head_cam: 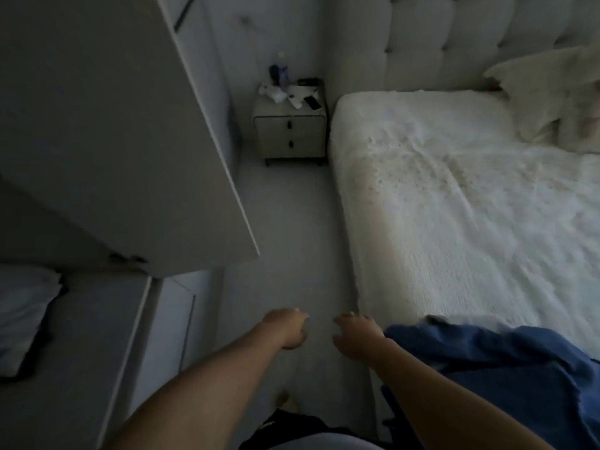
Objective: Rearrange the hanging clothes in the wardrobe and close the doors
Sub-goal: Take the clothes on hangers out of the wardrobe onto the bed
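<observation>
A white wardrobe door [136,164] stands swung open on the left, its lower corner over the floor. Below it lies the wardrobe's base [81,336], with a folded pale cloth [22,313] at the far left. No hanging clothes are in view. My left hand [289,328] and my right hand [354,336] reach forward over the pale carpet, side by side, fingers loosely curled and holding nothing. A blue garment [493,368] lies on the bed corner just right of my right forearm.
A bed [470,222] with a white cover fills the right side, with a pillow [545,92] and a tufted headboard [438,37]. A bedside cabinet [290,138] with small items stands at the far end of a narrow carpet strip [292,238].
</observation>
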